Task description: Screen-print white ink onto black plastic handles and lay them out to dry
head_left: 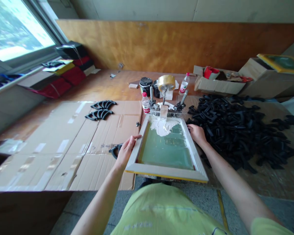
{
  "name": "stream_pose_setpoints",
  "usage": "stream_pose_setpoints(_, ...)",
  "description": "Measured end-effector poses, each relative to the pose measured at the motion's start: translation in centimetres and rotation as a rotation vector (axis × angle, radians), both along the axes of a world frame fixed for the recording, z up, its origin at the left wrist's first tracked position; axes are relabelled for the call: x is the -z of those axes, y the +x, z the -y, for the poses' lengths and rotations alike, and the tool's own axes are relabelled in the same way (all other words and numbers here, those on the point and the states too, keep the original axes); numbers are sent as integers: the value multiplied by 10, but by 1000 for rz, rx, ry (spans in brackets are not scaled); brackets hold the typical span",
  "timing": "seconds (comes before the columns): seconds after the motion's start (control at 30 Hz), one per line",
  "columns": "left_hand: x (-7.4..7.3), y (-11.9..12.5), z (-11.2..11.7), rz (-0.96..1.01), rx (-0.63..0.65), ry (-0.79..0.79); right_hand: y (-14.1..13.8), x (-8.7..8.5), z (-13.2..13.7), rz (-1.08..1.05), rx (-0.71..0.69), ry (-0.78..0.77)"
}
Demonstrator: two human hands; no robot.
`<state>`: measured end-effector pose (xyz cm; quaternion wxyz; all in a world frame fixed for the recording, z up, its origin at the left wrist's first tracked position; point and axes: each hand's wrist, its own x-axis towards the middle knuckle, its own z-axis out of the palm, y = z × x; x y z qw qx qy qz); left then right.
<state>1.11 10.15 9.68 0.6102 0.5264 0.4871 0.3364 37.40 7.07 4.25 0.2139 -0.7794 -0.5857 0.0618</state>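
A screen-printing frame (201, 168) with a green mesh lies in front of me, white ink spread over the far end of the mesh. My left hand (126, 150) is at its left rail, one finger reaching onto the wood. Partly hidden beside that hand is a black curved part (115, 150); whether the hand touches it I cannot tell. Closed at the right rail is my right hand (197, 133), some of its fingertips out of sight. A squeegee blade (164, 112) rests at the inked end, below a clamp mechanism (180, 106) topped by a tape roll (166, 82).
Black parts form a large pile (230, 130) on the right. Two rows of curved parts (100, 109) lie on the cardboard sheet (71, 140) at left. Bottles (145, 103) and a black-lidded tub (145, 85) stand behind the frame. An open carton (218, 85) sits at back right.
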Motion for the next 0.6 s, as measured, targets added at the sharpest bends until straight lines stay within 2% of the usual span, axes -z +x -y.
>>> stream_pose_setpoints(0.07,24,-4,8,-72,8,-53,0,-16,-20,40,4,166)
stream_pose_setpoints(0.13,49,-4,10,-117,-12,-65,-19,-29,-48,117,-99,309)
stream_pose_setpoints(0.17,60,-4,9,-138,-17,-64,-33,-34,-62,159,-174,318)
stream_pose_setpoints(0.23,78,-2,7,-174,-15,-61,-60,-38,-85,223,-298,217)
stream_pose_setpoints(0.3,90,-2,5,-178,3,-73,-81,-34,-94,250,-369,43)
stream_pose_setpoints(0.37,96,-3,4,-164,12,-93,-90,-25,-87,260,-406,-71)
stream_pose_setpoints(0.43,99,-4,4,-159,5,-104,-89,-18,-67,263,-494,-86)
stream_pose_setpoints(0.53,100,-5,4,-166,-9,-103,-77,-18,-38,239,-742,-45)
stream_pose_setpoints(0.6,99,-4,5,-170,-8,-99,-69,-24,-31,203,-881,-55)
